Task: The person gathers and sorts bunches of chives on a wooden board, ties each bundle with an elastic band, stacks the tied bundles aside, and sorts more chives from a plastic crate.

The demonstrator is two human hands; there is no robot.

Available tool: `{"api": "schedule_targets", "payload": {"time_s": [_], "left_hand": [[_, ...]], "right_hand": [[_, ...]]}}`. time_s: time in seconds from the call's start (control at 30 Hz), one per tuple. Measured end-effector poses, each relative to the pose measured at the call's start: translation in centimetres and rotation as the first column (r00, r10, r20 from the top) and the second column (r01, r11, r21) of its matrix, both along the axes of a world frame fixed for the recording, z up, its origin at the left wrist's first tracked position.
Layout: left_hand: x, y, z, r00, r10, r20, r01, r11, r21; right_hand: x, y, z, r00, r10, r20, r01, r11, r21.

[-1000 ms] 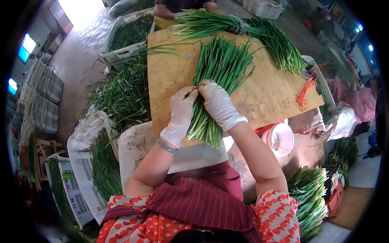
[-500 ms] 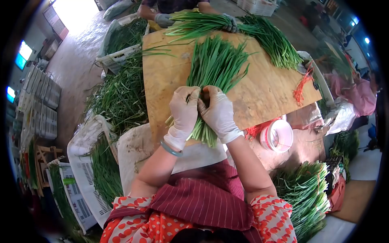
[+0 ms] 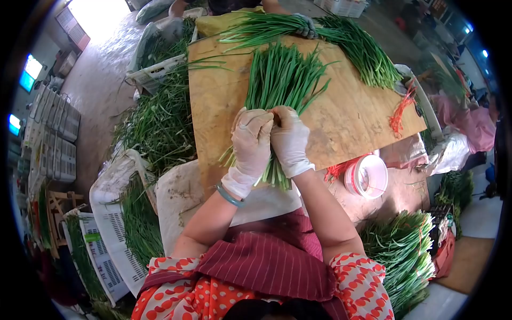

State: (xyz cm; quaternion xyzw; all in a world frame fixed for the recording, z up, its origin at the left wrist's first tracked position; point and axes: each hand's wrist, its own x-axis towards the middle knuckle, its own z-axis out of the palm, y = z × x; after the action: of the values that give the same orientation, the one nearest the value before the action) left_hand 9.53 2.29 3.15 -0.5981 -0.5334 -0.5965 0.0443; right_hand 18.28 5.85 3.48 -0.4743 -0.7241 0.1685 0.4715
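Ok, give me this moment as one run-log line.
left hand: gloved, curled over chive bundle; right hand: gloved, curled beside left; grip detail: hidden; bundle: on wooden board; red strings: board's right side

Illumination: strong white daylight at upper left; doorway (image 3: 98, 16) blown out, glare spreading down the floor (image 3: 96, 80). Windows (image 3: 30, 72) at left edge bright blue-white, partly clipped. Small bluish lights (image 3: 469, 28) at upper right. Worktop (image 3: 352, 112) moderately bright, fairly even. Green bundle (image 3: 282, 74) at centre reads clear, single blades separable. White bucket (image 3: 368, 178) pale and bright; floor beside it mixes light patches and shadow. Right background dim, hazy, low in detail. Optics: heavy fisheye, stacked crates (image 3: 56, 125) leaning and softened near the rim, corners vignetted to black.
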Motion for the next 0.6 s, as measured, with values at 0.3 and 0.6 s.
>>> {"api": "schedule_targets", "payload": {"time_s": [0.3,0.6], "left_hand": [[-5.0,0.5,-0.6,0.597,-0.157,0.787,0.593,0.747,-0.300],[1.6,-5.3,-0.1,0.442,-0.109,0.890,0.460,0.880,-0.120]], "right_hand": [[2.9,0.4,-1.6,0.671,-0.078,-0.738,-0.339,0.852,-0.398],[2.1,-0.2,5.1,0.596,0.116,-0.794,-0.667,0.621,-0.411]]}}
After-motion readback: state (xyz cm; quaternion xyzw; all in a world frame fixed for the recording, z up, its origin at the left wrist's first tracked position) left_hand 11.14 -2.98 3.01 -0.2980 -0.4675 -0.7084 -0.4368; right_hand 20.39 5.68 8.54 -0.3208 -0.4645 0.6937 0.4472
